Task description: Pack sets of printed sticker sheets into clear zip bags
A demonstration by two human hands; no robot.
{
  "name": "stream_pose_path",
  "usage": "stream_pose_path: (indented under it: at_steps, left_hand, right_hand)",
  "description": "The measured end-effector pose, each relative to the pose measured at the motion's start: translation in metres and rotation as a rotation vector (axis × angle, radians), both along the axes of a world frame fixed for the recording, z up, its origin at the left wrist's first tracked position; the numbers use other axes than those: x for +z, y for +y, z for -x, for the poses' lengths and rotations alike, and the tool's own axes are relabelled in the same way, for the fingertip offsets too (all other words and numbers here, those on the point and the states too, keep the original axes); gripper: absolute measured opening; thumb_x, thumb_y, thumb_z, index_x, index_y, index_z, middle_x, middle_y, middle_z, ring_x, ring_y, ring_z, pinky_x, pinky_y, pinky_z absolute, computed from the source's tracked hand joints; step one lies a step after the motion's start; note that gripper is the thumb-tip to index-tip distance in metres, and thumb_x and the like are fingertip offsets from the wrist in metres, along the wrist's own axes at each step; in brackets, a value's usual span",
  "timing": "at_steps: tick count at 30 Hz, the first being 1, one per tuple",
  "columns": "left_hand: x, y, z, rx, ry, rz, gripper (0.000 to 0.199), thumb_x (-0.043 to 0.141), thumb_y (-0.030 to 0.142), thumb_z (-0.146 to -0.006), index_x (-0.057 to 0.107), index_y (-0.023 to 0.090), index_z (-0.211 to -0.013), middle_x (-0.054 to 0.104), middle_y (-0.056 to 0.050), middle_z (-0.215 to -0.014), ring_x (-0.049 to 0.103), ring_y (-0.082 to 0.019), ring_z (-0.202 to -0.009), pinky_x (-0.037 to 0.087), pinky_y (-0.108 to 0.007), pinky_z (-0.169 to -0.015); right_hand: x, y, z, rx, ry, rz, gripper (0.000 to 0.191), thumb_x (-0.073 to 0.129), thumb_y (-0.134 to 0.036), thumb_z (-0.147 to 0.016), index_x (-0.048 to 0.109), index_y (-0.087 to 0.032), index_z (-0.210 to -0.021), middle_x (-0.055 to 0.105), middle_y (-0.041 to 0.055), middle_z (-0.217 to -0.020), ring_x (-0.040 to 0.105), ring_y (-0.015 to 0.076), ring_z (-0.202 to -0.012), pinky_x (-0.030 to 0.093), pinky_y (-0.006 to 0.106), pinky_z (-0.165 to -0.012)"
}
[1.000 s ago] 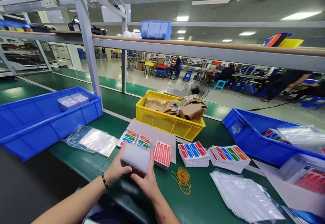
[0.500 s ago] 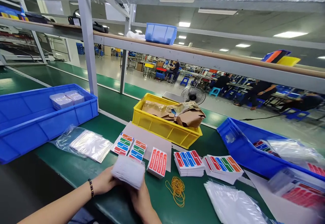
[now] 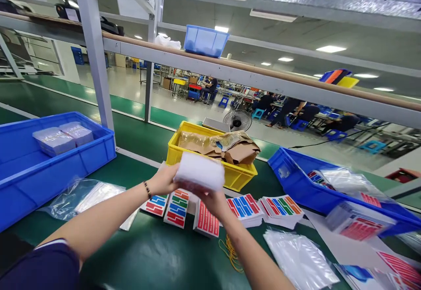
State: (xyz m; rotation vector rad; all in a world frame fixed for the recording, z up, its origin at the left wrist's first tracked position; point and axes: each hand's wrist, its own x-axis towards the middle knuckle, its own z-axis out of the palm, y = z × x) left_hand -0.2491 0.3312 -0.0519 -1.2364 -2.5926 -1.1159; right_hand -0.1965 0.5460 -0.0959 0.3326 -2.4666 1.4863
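A white, motion-blurred stack of cards [image 3: 200,171] is held up between both hands, in front of the yellow bin [image 3: 210,169]. My left hand [image 3: 164,180] grips its left end, with a beaded bracelet on the wrist. My right hand [image 3: 213,200] holds it from below at the right. Beneath the hands lie piles of printed cards: a red one [image 3: 206,220], a multicoloured one [image 3: 176,209], a red and blue one [image 3: 245,209] and another multicoloured one [image 3: 282,211]. Yellow rubber bands [image 3: 232,255] are partly hidden by my right forearm.
Blue bins stand at the left [image 3: 59,158] and right [image 3: 315,193]. Clear plastic bags lie at the left [image 3: 95,198] and right [image 3: 299,259]. A grey post [image 3: 95,57] rises behind the left bin. People sit in the background.
Both hands have moved up and to the right with the white stack, farther over the bench. The camera view has shifted, and more of the left sleeve shows.
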Motion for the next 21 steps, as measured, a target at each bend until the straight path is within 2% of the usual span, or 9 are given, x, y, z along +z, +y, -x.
stream_pose_path:
  at_steps: [2, 4, 7, 11, 13, 16, 19, 21]
  left_hand:
    - [-0.002, 0.014, 0.032, 0.051, -0.108, -0.003, 0.037, 0.06, 0.028, -0.071, 0.056, 0.017, -0.106, 0.063, -0.009, -0.108, 0.058, -0.028, -0.101, 0.045, -0.039, -0.087]
    - [-0.016, 0.025, 0.057, 0.08, -0.168, -0.017, 0.042, 0.061, 0.021, -0.068, 0.055, 0.017, -0.109, 0.064, -0.009, -0.107, 0.058, -0.028, -0.1, 0.045, -0.039, -0.086]
    - [-0.049, 0.034, 0.081, 0.081, -0.243, -0.057, 0.051, 0.061, 0.016, -0.065, 0.052, 0.019, -0.116, 0.064, -0.007, -0.11, 0.058, -0.027, -0.102, 0.046, -0.037, -0.087]
    - [-0.094, 0.039, 0.099, 0.082, -0.373, -0.103, 0.055, 0.064, 0.015, -0.064, 0.051, 0.017, -0.117, 0.065, -0.009, -0.106, 0.06, -0.026, -0.099, 0.047, -0.038, -0.088]
    - [-0.11, 0.041, 0.104, 0.101, -0.444, -0.117, 0.054, 0.066, 0.014, -0.062, 0.052, 0.014, -0.115, 0.065, -0.012, -0.105, 0.061, -0.028, -0.097, 0.047, -0.042, -0.088]
    - [-0.12, 0.047, 0.108, 0.114, -0.516, -0.182, 0.059, 0.07, 0.02, -0.062, 0.049, 0.011, -0.116, 0.059, -0.018, -0.116, 0.057, -0.031, -0.105, 0.044, -0.045, -0.093]
    - [-0.117, 0.057, 0.111, 0.11, -0.529, -0.305, 0.051, 0.061, 0.036, -0.075, 0.047, 0.014, -0.119, 0.052, -0.016, -0.127, 0.05, -0.026, -0.115, 0.039, -0.039, -0.099]
    - [-0.114, 0.063, 0.113, 0.115, -0.525, -0.365, 0.048, 0.052, 0.042, -0.082, 0.047, 0.014, -0.119, 0.052, -0.015, -0.126, 0.05, -0.024, -0.116, 0.037, -0.039, -0.101]
  right_hand:
    - [0.005, 0.009, 0.035, -0.019, -0.087, 0.066, 0.034, 0.071, -0.039, -0.064, 0.067, -0.016, -0.089, 0.067, 0.0099, -0.092, 0.06, 0.0274, -0.084, 0.049, 0.044, -0.081]
    - [-0.003, 0.012, 0.061, -0.026, -0.13, 0.116, 0.043, 0.075, -0.038, -0.057, 0.066, -0.015, -0.092, 0.067, 0.009, -0.095, 0.061, 0.0269, -0.086, 0.05, 0.041, -0.081]
    - [-0.03, 0.011, 0.086, -0.058, -0.216, 0.171, 0.048, 0.078, -0.035, -0.051, 0.064, -0.013, -0.091, 0.067, 0.0094, -0.094, 0.062, 0.0258, -0.085, 0.051, 0.039, -0.08]
    - [-0.068, 0.011, 0.104, -0.116, -0.354, 0.168, 0.039, 0.077, -0.026, -0.049, 0.062, -0.013, -0.083, 0.068, 0.0086, -0.087, 0.062, 0.0231, -0.079, 0.052, 0.037, -0.077]
    - [-0.08, 0.013, 0.11, -0.138, -0.439, 0.146, 0.033, 0.074, -0.019, -0.049, 0.061, -0.012, -0.079, 0.067, 0.0071, -0.081, 0.062, 0.0216, -0.073, 0.053, 0.036, -0.073]
    - [-0.087, 0.016, 0.115, -0.14, -0.544, 0.119, 0.03, 0.068, -0.009, -0.049, 0.061, -0.012, -0.079, 0.067, 0.0044, -0.078, 0.061, 0.0193, -0.07, 0.053, 0.033, -0.07]
    - [-0.085, 0.019, 0.12, -0.125, -0.6, 0.099, 0.028, 0.066, -0.006, -0.052, 0.061, -0.014, -0.078, 0.067, 0.0027, -0.079, 0.062, 0.0175, -0.071, 0.053, 0.03, -0.071]
    - [-0.081, 0.021, 0.122, -0.117, -0.629, 0.077, 0.026, 0.066, -0.005, -0.052, 0.061, -0.014, -0.076, 0.066, 0.0022, -0.078, 0.062, 0.0172, -0.071, 0.052, 0.03, -0.07]
